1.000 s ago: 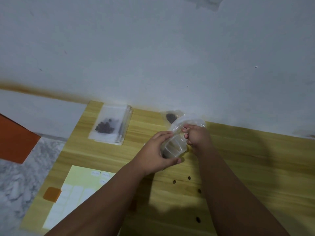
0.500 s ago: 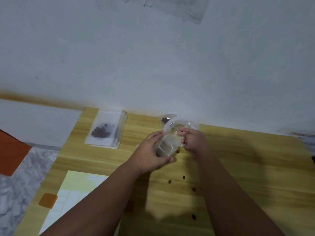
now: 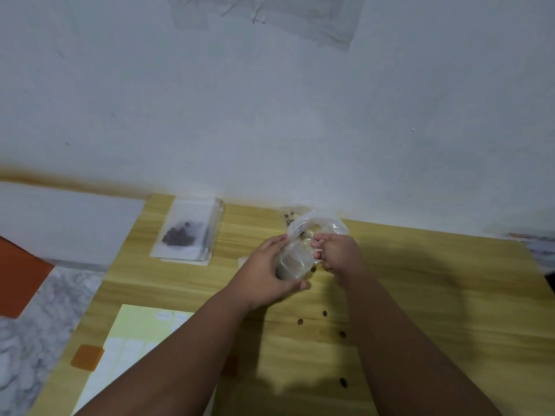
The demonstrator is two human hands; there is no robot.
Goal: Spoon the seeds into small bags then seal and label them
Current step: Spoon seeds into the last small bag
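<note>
While in hand [image 3: 264,273], tub [image 3: 292,263] mouth wallward.

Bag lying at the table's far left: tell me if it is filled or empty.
Filled: a cluster of dark seeds shows through the clear bag, which lies flat on the table.

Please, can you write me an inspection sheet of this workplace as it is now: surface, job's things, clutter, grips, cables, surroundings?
Surface: wooden table, with shadow along its near part.
Job's things: clear container; crumpled clear plastic above it, bag or lid cannot be told; bag of seeds on top of a stack of bags; label sheet.
Clutter: loose seeds scattered on the table; orange patch beside the label sheet.
Grips: left hand holds the clear container; right hand pinches the clear plastic.
Cables: nothing seen.
Surroundings: white wall; marble floor; orange object at the left.
</note>
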